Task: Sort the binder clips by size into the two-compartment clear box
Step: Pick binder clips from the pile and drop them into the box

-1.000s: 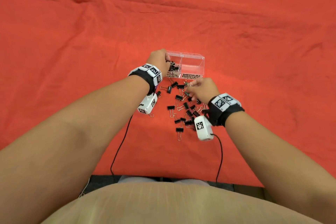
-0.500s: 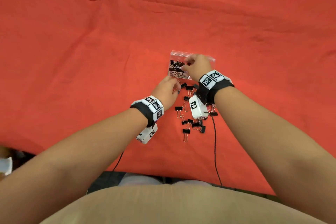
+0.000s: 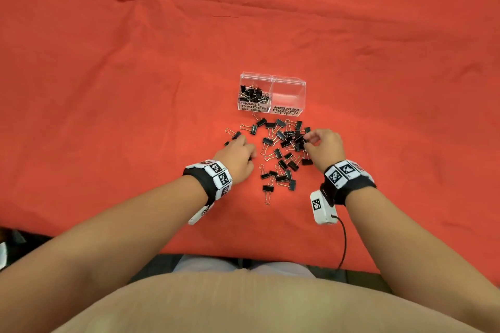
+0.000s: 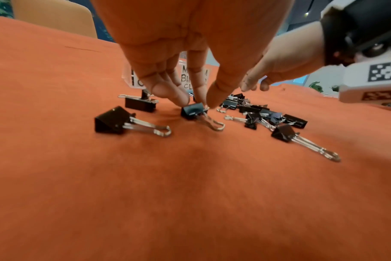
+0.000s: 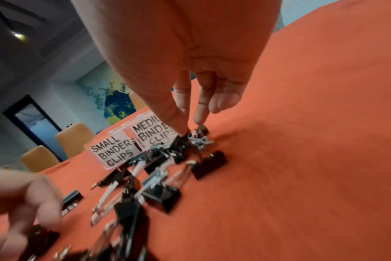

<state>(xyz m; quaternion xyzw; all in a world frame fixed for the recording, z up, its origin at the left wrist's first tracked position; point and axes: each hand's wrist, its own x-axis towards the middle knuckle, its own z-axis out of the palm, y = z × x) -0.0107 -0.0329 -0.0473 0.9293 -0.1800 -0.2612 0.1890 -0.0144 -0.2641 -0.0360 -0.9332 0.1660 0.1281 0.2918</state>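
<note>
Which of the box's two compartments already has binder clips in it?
The left compartment, labelled SMALL BINDER CLIPS, holds a heap of black clips. The right compartment, labelled MEDIUM BINDER CLIPS, shows none.

Your way to the clear box (image 3: 272, 81) at 12 o'clock is littered: loose binder clips (image 3: 281, 155) spread over the red cloth (image 3: 108, 89) from the box's near wall down between both hands. Bare cloth lies open at 9 and 3 o'clock and beyond the box. Above, both compartments stand open; the left one holds a heap of clips (image 3: 251, 92). A cable (image 3: 345, 240) trails at 5 o'clock.
</note>
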